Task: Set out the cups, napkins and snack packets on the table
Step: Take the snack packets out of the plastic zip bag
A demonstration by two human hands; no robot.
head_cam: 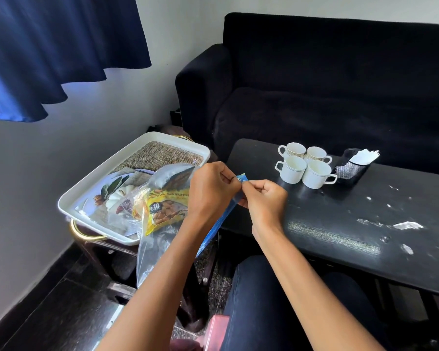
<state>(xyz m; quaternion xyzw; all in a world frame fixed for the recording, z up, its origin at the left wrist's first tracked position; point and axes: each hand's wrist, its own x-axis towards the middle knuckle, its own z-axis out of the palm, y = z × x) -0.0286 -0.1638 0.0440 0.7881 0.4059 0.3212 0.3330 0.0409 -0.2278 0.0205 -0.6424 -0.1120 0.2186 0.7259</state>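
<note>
My left hand [209,188] and my right hand [265,200] pinch the blue zip strip at the top corner of a clear plastic bag [160,239], held in the air between the tray and the table. Inside the bag lie a yellow snack packet [162,206] and a silver packet [171,174]. Several white cups [304,164] stand together on the black table [365,224]. White napkins [364,157] stick out of a black mesh holder [351,169] just right of the cups.
A white tray [86,191] with a woven mat and a picture card sits on a gold-handled stand to the left. A black sofa [327,84] runs behind the table. My dark trouser legs [264,300] are below. White paint flecks mark the tabletop.
</note>
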